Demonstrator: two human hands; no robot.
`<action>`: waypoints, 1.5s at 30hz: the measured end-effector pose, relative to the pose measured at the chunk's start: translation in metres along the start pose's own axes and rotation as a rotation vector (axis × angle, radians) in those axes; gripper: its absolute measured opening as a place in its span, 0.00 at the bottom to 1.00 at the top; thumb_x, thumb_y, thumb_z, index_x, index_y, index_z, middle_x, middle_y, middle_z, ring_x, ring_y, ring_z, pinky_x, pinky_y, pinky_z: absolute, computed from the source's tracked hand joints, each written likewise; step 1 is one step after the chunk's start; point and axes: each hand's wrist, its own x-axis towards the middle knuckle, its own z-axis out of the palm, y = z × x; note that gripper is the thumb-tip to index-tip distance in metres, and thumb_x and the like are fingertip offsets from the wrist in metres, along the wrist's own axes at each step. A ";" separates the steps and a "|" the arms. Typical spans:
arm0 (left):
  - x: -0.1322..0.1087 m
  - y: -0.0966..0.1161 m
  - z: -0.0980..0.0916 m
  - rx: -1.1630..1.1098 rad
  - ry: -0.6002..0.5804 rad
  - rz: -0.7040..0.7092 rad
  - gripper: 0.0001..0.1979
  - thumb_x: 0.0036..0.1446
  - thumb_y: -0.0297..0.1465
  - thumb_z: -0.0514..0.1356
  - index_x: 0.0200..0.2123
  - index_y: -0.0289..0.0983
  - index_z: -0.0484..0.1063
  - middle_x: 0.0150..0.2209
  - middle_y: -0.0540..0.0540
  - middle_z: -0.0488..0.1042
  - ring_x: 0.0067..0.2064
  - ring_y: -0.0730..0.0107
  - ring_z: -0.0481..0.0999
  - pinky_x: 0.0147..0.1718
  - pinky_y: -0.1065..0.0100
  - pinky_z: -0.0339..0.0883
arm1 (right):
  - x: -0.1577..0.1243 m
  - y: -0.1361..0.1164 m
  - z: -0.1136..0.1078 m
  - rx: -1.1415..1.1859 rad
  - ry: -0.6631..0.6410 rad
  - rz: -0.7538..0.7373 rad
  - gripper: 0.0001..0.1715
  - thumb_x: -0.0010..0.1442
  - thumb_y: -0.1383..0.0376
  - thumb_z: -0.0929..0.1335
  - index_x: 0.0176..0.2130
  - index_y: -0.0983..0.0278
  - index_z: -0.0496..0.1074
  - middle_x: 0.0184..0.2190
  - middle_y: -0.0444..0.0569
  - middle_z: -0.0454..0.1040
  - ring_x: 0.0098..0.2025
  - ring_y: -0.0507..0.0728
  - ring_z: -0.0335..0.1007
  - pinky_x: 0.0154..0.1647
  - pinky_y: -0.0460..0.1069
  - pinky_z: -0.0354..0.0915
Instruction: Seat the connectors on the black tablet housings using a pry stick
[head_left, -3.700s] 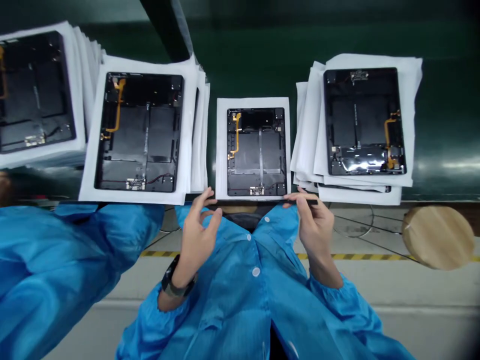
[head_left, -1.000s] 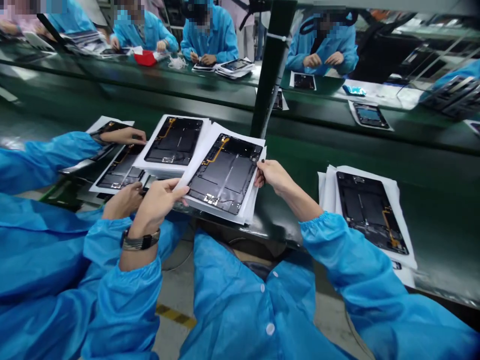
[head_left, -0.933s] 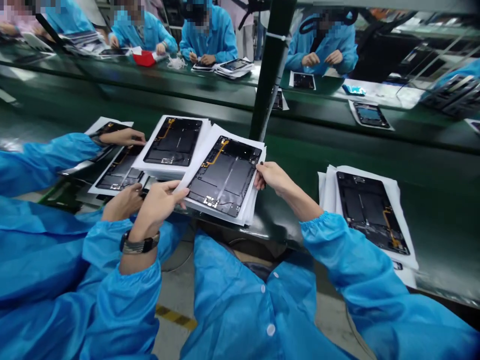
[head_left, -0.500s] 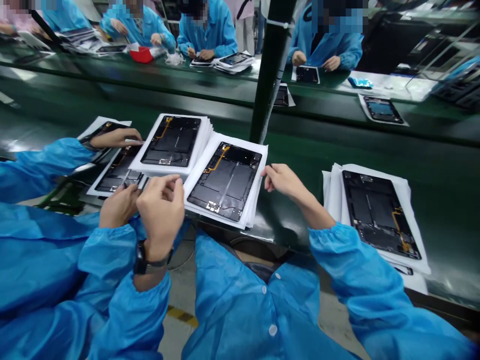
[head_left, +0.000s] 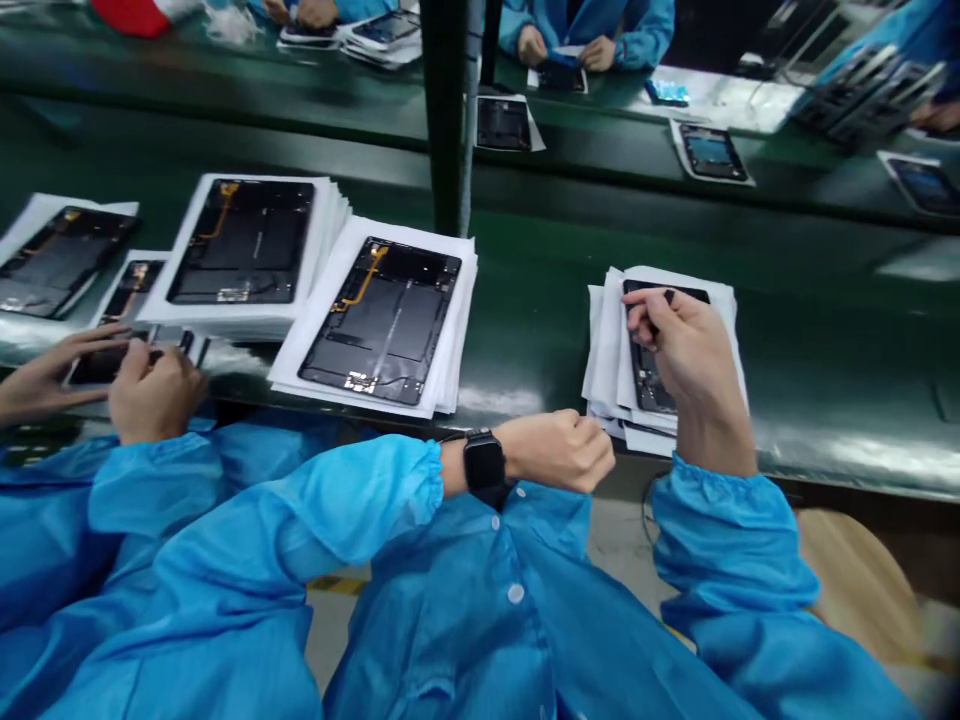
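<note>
My left hand [head_left: 559, 450], with a watch on its wrist, is closed in a loose fist in front of the bench edge. Whether anything is inside its curled fingers is hidden. Over the right-hand stack, my right hand [head_left: 688, 350] has its fingers pinched together; a small dark tip shows at them, too little to name. Below that hand lies an opened tablet [head_left: 649, 375], partly covered by it, on white sheets [head_left: 609, 350]. Left of my hands, another opened tablet [head_left: 382, 325] with an orange flex cable rests on a stack of white sheets [head_left: 300, 375].
A further stack with an opened tablet [head_left: 244, 240] stands to the left. Beside it, a co-worker's hands [head_left: 154, 385] are over another tablet. A dark post [head_left: 446, 120] rises behind the stacks. More tablets [head_left: 709, 152] lie across the green bench [head_left: 529, 330].
The view has turned right. My left hand has swung across from the left to in front of my body. My right hand has gone from beside the middle stack to above the right one.
</note>
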 end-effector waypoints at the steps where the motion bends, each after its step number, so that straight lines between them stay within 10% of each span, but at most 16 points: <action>1: 0.003 -0.001 0.003 -0.008 -0.019 0.003 0.17 0.70 0.20 0.48 0.39 0.27 0.77 0.32 0.37 0.77 0.31 0.64 0.75 0.25 0.64 0.51 | -0.005 0.000 -0.012 -0.007 0.025 0.008 0.13 0.70 0.60 0.70 0.37 0.64 0.81 0.26 0.43 0.71 0.24 0.47 0.57 0.24 0.45 0.52; 7: 0.021 -0.005 0.016 -0.154 -0.115 -0.048 0.16 0.71 0.21 0.48 0.40 0.29 0.76 0.37 0.35 0.79 0.34 0.65 0.76 0.28 0.64 0.56 | -0.028 0.013 -0.075 -0.059 0.169 0.056 0.11 0.69 0.67 0.69 0.37 0.65 0.81 0.27 0.46 0.72 0.24 0.48 0.57 0.26 0.51 0.47; 13: 0.041 -0.009 0.058 -0.690 -0.005 -0.922 0.12 0.71 0.35 0.56 0.35 0.36 0.73 0.37 0.40 0.81 0.39 0.63 0.79 0.36 0.67 0.63 | -0.046 0.045 -0.166 -0.411 0.471 0.146 0.06 0.64 0.66 0.71 0.38 0.64 0.81 0.27 0.45 0.75 0.26 0.50 0.59 0.30 0.51 0.51; 19: 0.071 -0.025 0.100 -0.918 0.098 -1.176 0.21 0.73 0.42 0.48 0.31 0.38 0.69 0.28 0.47 0.80 0.25 0.71 0.76 0.28 0.70 0.63 | -0.092 0.083 -0.237 -0.635 0.689 0.309 0.07 0.57 0.68 0.70 0.26 0.64 0.74 0.22 0.46 0.74 0.29 0.54 0.65 0.37 0.51 0.57; 31: 0.132 -0.027 0.107 -1.123 0.070 -1.294 0.13 0.61 0.40 0.64 0.29 0.39 0.68 0.22 0.51 0.76 0.18 0.73 0.70 0.22 0.71 0.60 | -0.103 0.117 -0.250 -0.550 0.520 0.366 0.28 0.53 0.44 0.72 0.32 0.67 0.80 0.29 0.50 0.79 0.32 0.57 0.70 0.32 0.49 0.62; 45: 0.147 -0.030 0.091 -0.883 -0.032 -1.358 0.12 0.57 0.34 0.66 0.23 0.39 0.71 0.31 0.41 0.80 0.39 0.59 0.81 0.39 0.65 0.67 | -0.092 0.090 -0.235 -0.718 0.483 0.329 0.21 0.48 0.49 0.70 0.28 0.65 0.79 0.30 0.59 0.82 0.31 0.61 0.74 0.31 0.53 0.64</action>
